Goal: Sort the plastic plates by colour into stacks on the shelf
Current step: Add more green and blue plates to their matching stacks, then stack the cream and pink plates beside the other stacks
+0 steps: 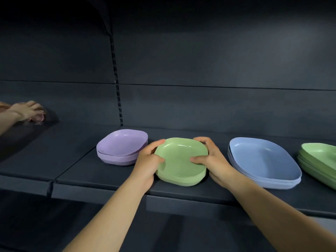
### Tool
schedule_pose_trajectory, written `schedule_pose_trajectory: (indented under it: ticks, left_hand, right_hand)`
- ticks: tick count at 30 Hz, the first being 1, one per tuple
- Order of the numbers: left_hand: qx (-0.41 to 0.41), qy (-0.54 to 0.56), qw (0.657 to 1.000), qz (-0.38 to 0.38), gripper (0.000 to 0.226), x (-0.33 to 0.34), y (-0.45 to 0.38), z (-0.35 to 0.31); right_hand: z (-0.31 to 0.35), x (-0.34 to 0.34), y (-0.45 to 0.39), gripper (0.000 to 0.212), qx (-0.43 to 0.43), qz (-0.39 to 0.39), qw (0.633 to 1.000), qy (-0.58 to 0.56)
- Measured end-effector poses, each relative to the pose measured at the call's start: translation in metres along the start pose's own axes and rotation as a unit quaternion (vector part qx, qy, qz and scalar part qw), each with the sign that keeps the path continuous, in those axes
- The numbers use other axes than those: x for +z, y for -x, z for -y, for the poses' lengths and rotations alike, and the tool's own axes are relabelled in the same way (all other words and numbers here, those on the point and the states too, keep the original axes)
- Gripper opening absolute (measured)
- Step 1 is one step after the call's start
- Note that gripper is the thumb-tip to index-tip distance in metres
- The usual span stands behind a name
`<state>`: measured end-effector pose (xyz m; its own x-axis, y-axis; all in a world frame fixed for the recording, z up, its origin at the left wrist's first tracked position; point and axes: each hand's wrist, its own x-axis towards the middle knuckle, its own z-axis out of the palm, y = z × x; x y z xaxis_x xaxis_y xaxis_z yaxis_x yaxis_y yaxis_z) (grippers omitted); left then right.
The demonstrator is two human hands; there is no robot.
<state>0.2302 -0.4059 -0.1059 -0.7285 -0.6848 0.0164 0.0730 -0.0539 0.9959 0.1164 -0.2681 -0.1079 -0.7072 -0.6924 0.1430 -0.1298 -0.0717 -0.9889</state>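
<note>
A small stack of green plates (180, 160) sits on the dark shelf (109, 179) in front of me. My left hand (148, 162) grips its left edge, thumb inside the rim. My right hand (211, 160) grips its right edge, thumb resting on the top plate. A stack of purple plates (121, 146) stands just to the left, close to my left hand. To the right stands a stack of blue plates (263, 160), and at the far right edge another stack of green plates (318, 160), partly cut off.
Another person's hand (29, 110) rests on pink plates at the far left of the shelf, mostly hidden. A slotted upright (116, 79) runs down the back panel. The shelf's front edge (181, 200) lies just below my wrists.
</note>
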Motion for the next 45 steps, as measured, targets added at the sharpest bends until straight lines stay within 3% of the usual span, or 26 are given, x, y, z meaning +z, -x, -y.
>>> schedule_pose_trajectory:
  ticks: [16,18,21,23,26,28,31,38,45]
  left_hand:
    - [-0.01,-0.022,1.0,0.013,0.065,-0.002,0.002,-0.002]
    - [0.005,-0.058,0.998,0.037,0.058,-0.005,0.001,-0.003]
    - [0.048,-0.226,0.97,0.079,0.049,-0.007,-0.001,-0.019]
    - [0.085,-0.371,0.919,0.104,0.05,0.0,0.0,-0.041]
    - [0.134,-0.512,0.835,0.154,0.059,0.031,0.011,-0.073]
    - [0.167,-0.563,0.789,0.18,0.063,0.062,0.022,-0.087]
    - [0.204,-0.589,0.754,0.207,0.068,0.121,0.042,-0.098]
    - [0.269,-0.562,0.733,0.272,0.076,0.305,0.112,-0.095]
    - [0.303,-0.556,0.707,0.314,0.079,0.501,0.202,-0.084]
  right_hand:
    - [0.007,0.003,-0.001,0.055,0.057,-0.019,0.997,0.058]
    - [0.019,0.003,0.001,0.056,0.073,-0.034,0.993,0.087]
    - [0.055,-0.014,0.011,0.064,0.042,-0.053,0.981,0.184]
    - [0.082,-0.039,0.026,0.065,-0.001,-0.044,0.943,0.331]
    - [0.111,-0.088,0.055,0.066,-0.06,-0.03,0.822,0.566]
    - [0.121,-0.123,0.078,0.067,-0.056,-0.038,0.753,0.655]
    - [0.128,-0.179,0.12,0.072,-0.025,-0.061,0.688,0.723]
    - [0.151,-0.344,0.236,0.081,0.045,-0.102,0.61,0.785]
    - [0.167,-0.516,0.36,0.084,0.109,-0.146,0.595,0.783]
